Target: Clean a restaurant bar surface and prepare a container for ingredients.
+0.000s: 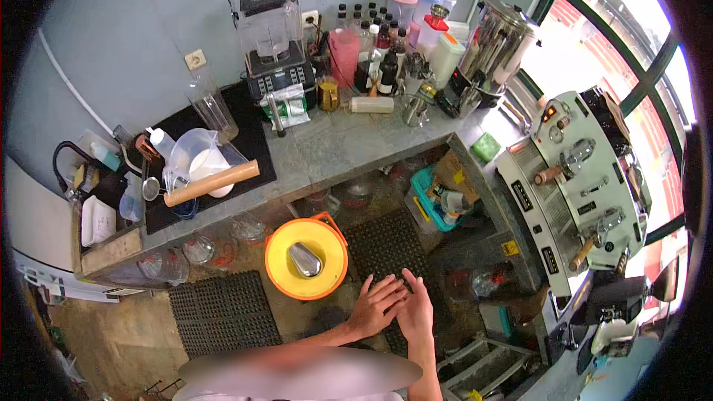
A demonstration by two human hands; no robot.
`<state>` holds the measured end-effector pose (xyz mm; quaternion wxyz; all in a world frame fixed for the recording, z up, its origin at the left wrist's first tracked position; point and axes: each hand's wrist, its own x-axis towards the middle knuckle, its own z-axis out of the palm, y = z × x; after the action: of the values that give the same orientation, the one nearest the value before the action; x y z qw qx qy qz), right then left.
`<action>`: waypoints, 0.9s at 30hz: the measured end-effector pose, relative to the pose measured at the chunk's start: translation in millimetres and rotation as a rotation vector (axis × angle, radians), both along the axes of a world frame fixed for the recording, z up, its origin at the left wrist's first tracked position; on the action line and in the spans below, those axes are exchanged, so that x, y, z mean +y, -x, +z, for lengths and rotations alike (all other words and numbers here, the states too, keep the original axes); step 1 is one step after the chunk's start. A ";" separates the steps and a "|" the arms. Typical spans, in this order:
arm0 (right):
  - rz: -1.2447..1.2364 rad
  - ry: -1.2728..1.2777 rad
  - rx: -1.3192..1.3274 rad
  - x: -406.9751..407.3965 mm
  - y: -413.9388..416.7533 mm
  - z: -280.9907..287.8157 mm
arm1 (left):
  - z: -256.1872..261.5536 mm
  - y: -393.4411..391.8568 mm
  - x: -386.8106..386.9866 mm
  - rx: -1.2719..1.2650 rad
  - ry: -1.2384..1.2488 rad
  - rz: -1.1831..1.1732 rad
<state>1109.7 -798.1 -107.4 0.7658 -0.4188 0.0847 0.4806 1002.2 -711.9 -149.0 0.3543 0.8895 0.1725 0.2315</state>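
My left hand (379,303) and my right hand (415,306) meet in front of me over the floor, fingers extended and partly overlapping, with no object seen between them. Just left of them is a round yellow container with an orange rim (278,267), with a metal cup or shaker (305,260) lying tilted in it. Beyond, on the counter, a clear plastic pitcher (192,150) stands beside a light brown cylindrical roll (214,182). Farther back are a blender (273,39), several syrup bottles (388,71) and a steel urn (496,44).
The stone-topped counter (328,150) runs across in front, with a sink (114,234) at left. An espresso machine (590,178) stands at right, near a green sponge (486,147). Black rubber mats (225,312) lie on the floor; a teal basket (428,200) sits under the counter.
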 end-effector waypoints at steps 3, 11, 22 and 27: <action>0.006 0.165 -0.298 44.5 -24.4 7.0 | 12.4 -37.5 37.7 -0.120 0.037 0.100; 0.388 0.113 -0.827 189.7 -112.7 102.4 | 7.4 -106.9 152.0 -0.325 0.238 0.595; 0.329 0.087 -1.902 524.2 -261.5 164.7 | 1.6 -194.1 283.0 -0.260 0.370 0.651; 0.344 0.247 -2.043 695.7 -303.3 147.0 | 20.2 -190.4 283.7 -0.224 0.503 0.737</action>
<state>1413.0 -102.5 39.6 0.3459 -0.7077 -0.6159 -0.0120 1192.6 -428.2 -128.9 0.4698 0.6246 0.4887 0.3878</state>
